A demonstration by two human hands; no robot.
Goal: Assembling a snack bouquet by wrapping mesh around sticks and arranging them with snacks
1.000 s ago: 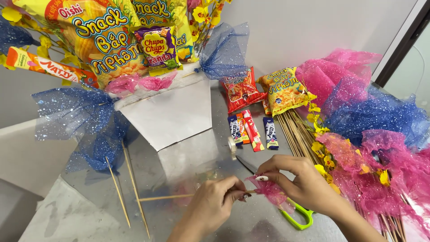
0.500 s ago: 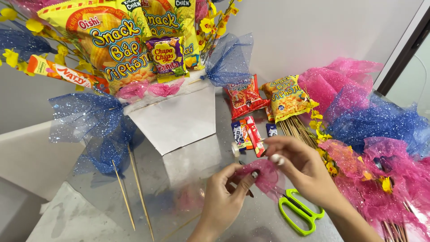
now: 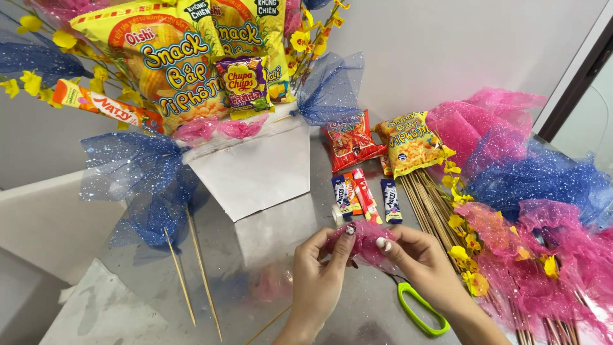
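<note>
My left hand (image 3: 321, 271) and my right hand (image 3: 416, 259) meet low in the middle of the head view. Both pinch a small bunched piece of pink glitter mesh (image 3: 364, 240) between fingers and thumbs, just above the glossy grey table (image 3: 255, 268). A thin wooden skewer (image 3: 268, 324) lies on the table below my left wrist. Green-handled scissors (image 3: 418, 308) rest under my right forearm.
A white box bouquet (image 3: 252, 166) with yellow snack bags, a lollipop pack and blue mesh bows on skewers (image 3: 137, 185) stands at the back left. Small candy bars (image 3: 361, 195), red and yellow snack packets, a skewer bundle (image 3: 431, 201) and pink and blue mesh flowers (image 3: 536, 211) fill the right.
My hands have lifted the pink mesh off the table and bunched it tighter between them. The view has shifted, so the scissors now show beneath my right forearm.
</note>
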